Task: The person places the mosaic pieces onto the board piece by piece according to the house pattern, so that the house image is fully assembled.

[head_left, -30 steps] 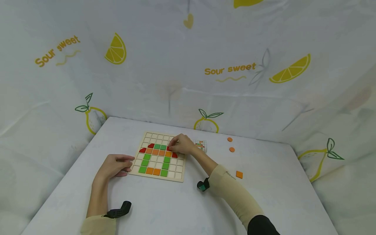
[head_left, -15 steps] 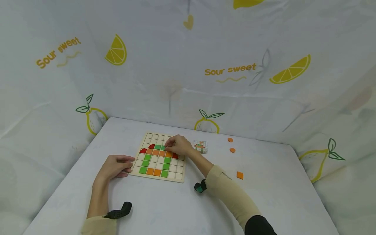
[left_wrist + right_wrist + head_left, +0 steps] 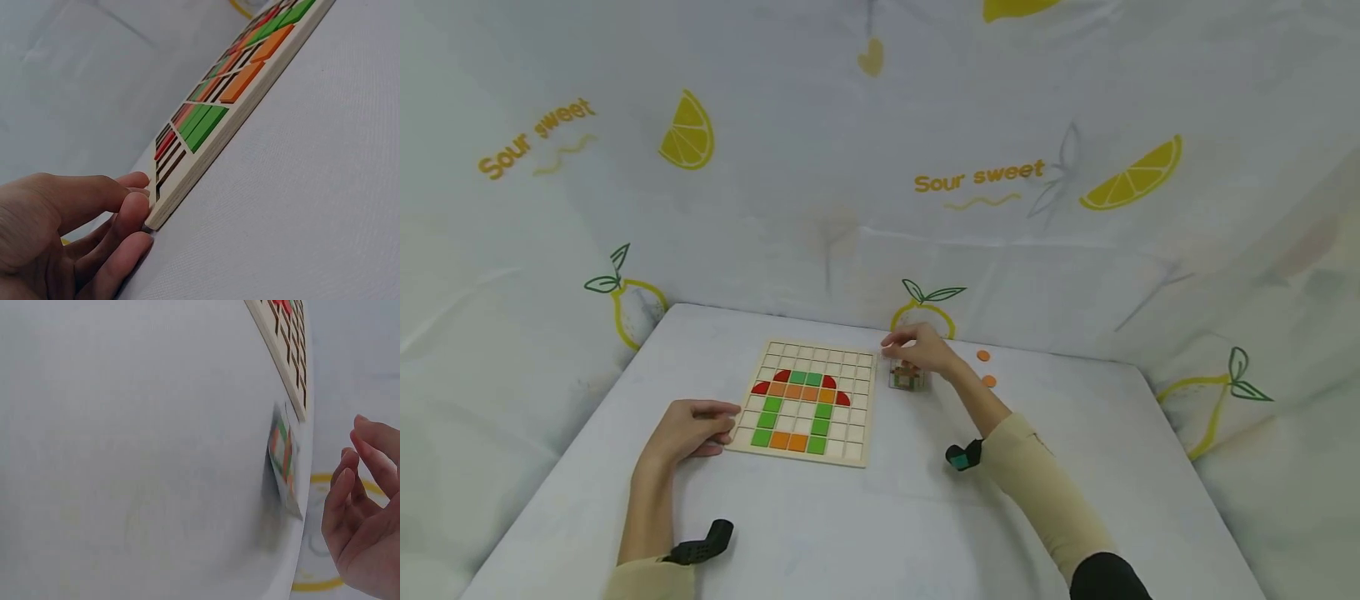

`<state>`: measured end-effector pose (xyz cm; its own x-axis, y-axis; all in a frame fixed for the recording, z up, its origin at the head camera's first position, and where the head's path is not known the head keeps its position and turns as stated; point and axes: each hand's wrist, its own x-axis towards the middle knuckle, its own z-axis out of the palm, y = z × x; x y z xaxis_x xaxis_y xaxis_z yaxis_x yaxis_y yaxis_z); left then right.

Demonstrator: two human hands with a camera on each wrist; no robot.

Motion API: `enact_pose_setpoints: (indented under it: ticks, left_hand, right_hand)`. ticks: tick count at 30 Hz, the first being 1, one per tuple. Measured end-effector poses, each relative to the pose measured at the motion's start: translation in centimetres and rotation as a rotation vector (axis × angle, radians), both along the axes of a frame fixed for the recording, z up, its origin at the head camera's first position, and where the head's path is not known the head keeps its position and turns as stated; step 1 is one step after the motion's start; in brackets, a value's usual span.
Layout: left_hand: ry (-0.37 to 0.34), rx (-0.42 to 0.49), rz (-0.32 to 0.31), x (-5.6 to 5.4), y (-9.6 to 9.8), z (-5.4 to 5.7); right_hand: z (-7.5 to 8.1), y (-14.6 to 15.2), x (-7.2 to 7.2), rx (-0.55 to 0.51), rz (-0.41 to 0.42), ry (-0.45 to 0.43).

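In the head view a wooden grid board (image 3: 860,433) lies on the table, with green, orange and red tiles set in its squares. My left hand (image 3: 695,429) holds the board's near left corner, its fingertips at the edge in the left wrist view. To the right of the board my right hand (image 3: 922,348) hovers above a small pattern card (image 3: 907,377), overlapping its top. Seen from the right wrist, the fingers (image 3: 340,506) are loosely bent with nothing between them. The card (image 3: 283,459) looks bent and slightly blurred there.
Two orange round tiles (image 3: 983,356) lie beyond my right forearm, one nearer than the other. The white table (image 3: 820,533) ends at a hanging cloth (image 3: 820,167) printed with lemons. A black wrist camera (image 3: 964,456) sticks out from my right sleeve.
My right hand has left the board and moved right, over the card. A red curved tile it covered now shows. The loose orange square is now hidden by the sleeve. My left hand stays put.
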<state>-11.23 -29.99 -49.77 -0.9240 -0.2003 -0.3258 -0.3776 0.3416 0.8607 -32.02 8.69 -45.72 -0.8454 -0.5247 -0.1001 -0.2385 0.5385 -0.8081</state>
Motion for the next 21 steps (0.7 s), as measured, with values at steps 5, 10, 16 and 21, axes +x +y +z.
enact_pose_setpoints:
  ticks: [5,10,16,21]
  left_hand:
    - [-0.007,-0.01,0.007,0.1,0.0,0.1]
    - [-0.018,-0.017,0.016,0.1,0.0,0.1]
    - [-0.017,-0.024,0.013,0.0,0.1,0.0]
    - [-0.011,-0.022,0.005,0.0,0.0,0.0]
  right_hand:
    - [0.3,5.9,-1.4,0.035,-0.063,-0.087]
    - [-0.1,11.2,-1.7,0.116,-0.079,-0.147]
    - [-0.6,15.8,0.0,0.19,-0.046,-0.217]
    - [-1.1,18.2,2.1,0.187,-0.001,-0.228]
